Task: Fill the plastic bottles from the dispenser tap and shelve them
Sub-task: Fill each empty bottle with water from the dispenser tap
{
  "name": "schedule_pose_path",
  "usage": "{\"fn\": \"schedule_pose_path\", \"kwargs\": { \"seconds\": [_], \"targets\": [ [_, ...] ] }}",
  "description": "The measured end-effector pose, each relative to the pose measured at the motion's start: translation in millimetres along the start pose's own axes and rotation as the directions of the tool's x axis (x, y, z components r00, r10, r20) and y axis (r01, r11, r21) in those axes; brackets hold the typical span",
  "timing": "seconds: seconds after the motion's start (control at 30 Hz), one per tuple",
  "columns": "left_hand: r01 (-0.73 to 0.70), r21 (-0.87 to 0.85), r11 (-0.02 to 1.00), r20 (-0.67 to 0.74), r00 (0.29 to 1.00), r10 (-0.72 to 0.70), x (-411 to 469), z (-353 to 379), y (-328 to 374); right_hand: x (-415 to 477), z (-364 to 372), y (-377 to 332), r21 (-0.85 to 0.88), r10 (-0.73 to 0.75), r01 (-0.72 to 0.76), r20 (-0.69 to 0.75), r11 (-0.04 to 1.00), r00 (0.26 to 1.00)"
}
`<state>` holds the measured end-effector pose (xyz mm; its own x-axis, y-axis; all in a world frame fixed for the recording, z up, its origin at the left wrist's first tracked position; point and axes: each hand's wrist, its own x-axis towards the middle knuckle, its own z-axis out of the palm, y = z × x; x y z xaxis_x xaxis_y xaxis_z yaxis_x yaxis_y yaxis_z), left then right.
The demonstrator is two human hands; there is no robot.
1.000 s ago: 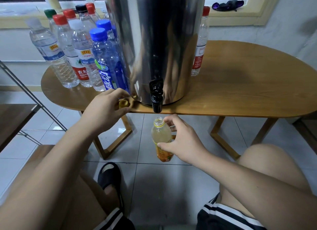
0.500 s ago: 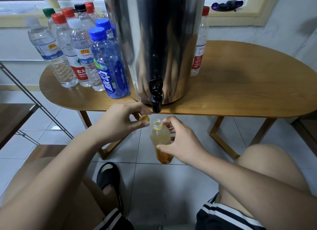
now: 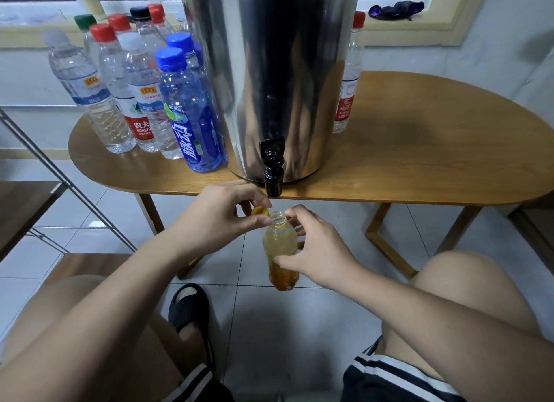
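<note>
A small yellowish plastic bottle [image 3: 280,249] with an orange label is held upright below the table edge by my right hand [image 3: 314,249], fingers curled round its body. Its mouth is uncapped. My left hand [image 3: 221,216] pinches a yellow cap [image 3: 259,211] right beside the bottle's mouth, to its left. Just above hangs the black tap [image 3: 272,174] of the tall steel dispenser [image 3: 269,72], which stands on the wooden table [image 3: 419,156].
Several capped bottles [image 3: 132,96] with red, blue, white, green and black caps crowd the table's left part. One red-capped bottle [image 3: 347,78] stands right of the dispenser. A metal-framed shelf [image 3: 27,204] is at the left. My knees and a black sandal [image 3: 189,308] lie below.
My left hand picked the yellow cap off the table edge and carried it right, down to the bottle's mouth. My right hand kept the bottle under the tap.
</note>
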<state>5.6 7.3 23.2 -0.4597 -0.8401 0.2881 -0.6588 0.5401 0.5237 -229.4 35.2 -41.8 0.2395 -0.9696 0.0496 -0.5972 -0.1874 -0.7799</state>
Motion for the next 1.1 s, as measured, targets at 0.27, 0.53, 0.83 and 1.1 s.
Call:
{"fn": "schedule_pose_path", "kwargs": {
  "seconds": [0.27, 0.53, 0.83, 1.1],
  "targets": [
    [-0.008, -0.02, 1.0, -0.024, 1.0, 0.008, 2.7, 14.6, 8.7, -1.8, 1.6, -0.7, -0.011, -0.033, 0.033, 0.02, 0.999, 0.999],
    [0.053, 0.016, 0.998, -0.002, 0.999, -0.053, 6.7, 17.0, 12.4, -2.2, 3.2, 0.4, -0.019, -0.043, 0.044, 0.021, 0.999, 0.999],
    [0.079, -0.01, 0.997, 0.136, 0.988, -0.077, 3.1, 12.9, 4.2, -0.1, 4.7, 1.6, -0.077, -0.036, 0.039, 0.043, 0.996, 0.998],
    [0.034, 0.101, 0.994, 0.067, 0.997, -0.041, 2.4, 8.5, 10.4, -0.8, 5.0, 0.4, -0.058, -0.043, 0.046, 0.048, 0.997, 0.998]
  ]
}}
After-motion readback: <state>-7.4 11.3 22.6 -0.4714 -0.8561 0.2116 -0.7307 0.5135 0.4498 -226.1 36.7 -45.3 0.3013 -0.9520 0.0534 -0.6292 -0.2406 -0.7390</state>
